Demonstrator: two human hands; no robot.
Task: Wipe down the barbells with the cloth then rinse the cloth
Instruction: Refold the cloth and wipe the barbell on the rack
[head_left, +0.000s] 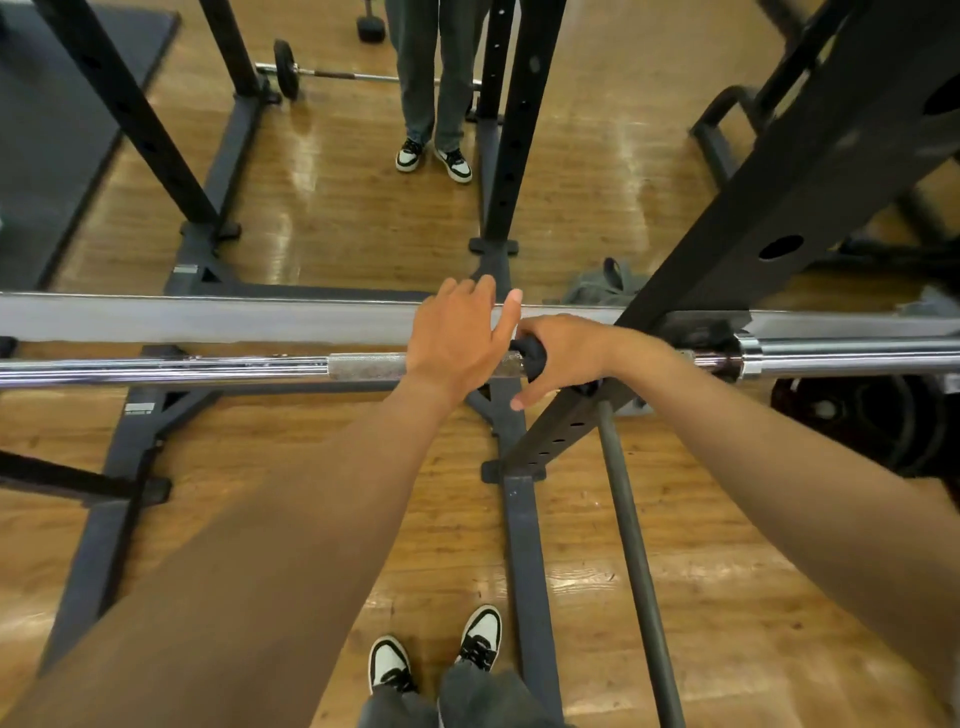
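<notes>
R hand (563, 358) curled round dark cloth (531, 357), cloth wrapped on barbell (260, 370) shaft at knurled section, just inboard of rack upright (769, 223). L hand (460, 338) beside it, fingers straight, palm resting over bar, gripping nothing. Bar sits racked, mirror (208, 317) right behind. I judge: wipe step in hand, rinse not yet due. Next move, my guess: slide cloth along shaft w/ firm squeeze, L hand steadying bar vs roll. Sleeve (852, 353) past upright also needs pass; can't tell if wiped.
</notes>
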